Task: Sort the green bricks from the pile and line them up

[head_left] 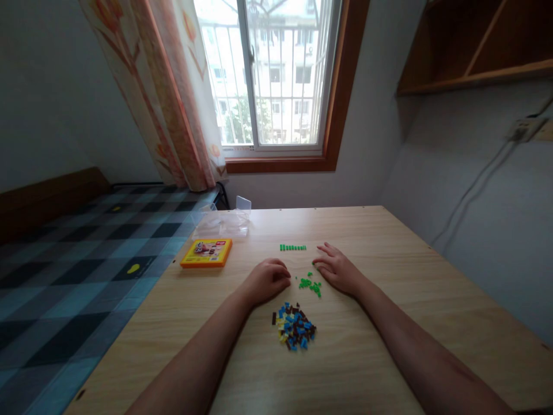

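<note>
My left hand (268, 280) rests on the table at the left of a small loose pile of green building bricks (307, 283). Its fingers are curled toward the thumb, and whatever may be between them is too small to see. On the other side of that pile is my right hand (339, 268), fingers spread, with a tiny green brick (313, 263) at one fingertip. Beyond both hands, several green bricks stand in a neat row (292, 248). Closer to me lies a mixed heap of blue, brown and yellow bricks (297, 327).
An orange-yellow box (206, 253) lies at the table's left edge, with clear plastic packaging (222, 222) behind it. A bed with a checked cover (86, 259) adjoins the wooden table (415, 305) on the left. A window and curtain are beyond.
</note>
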A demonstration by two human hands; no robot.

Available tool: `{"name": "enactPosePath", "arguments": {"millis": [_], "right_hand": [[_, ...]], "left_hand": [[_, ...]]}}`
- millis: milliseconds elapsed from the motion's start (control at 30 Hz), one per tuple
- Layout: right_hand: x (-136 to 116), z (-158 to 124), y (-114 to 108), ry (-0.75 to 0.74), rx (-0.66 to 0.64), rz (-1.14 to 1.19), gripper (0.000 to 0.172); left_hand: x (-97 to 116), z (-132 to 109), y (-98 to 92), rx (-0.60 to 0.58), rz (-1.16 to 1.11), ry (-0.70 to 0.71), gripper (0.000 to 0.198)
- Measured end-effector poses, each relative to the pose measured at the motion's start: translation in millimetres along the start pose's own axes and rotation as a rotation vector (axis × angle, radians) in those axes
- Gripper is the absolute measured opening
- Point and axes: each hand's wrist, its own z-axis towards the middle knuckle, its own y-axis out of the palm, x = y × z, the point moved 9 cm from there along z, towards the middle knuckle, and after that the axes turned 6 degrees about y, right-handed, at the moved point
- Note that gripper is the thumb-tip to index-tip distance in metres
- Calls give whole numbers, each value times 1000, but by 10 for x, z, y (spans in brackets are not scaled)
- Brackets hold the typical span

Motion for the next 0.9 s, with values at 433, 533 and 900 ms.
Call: {"name": "enactPosePath", "arguments": {"millis": [433, 533, 900], "right_hand": [[73, 17, 10, 29, 31, 130, 31], [64, 17, 27, 41, -11, 96, 32], [59, 35, 47, 38, -30, 77, 30]], "left_hand": [[-148, -29, 13, -10, 100, -17, 29], [-73, -33, 44, -64, 125, 17, 31], [-64, -33, 32, -96, 117, -21, 43]]}}
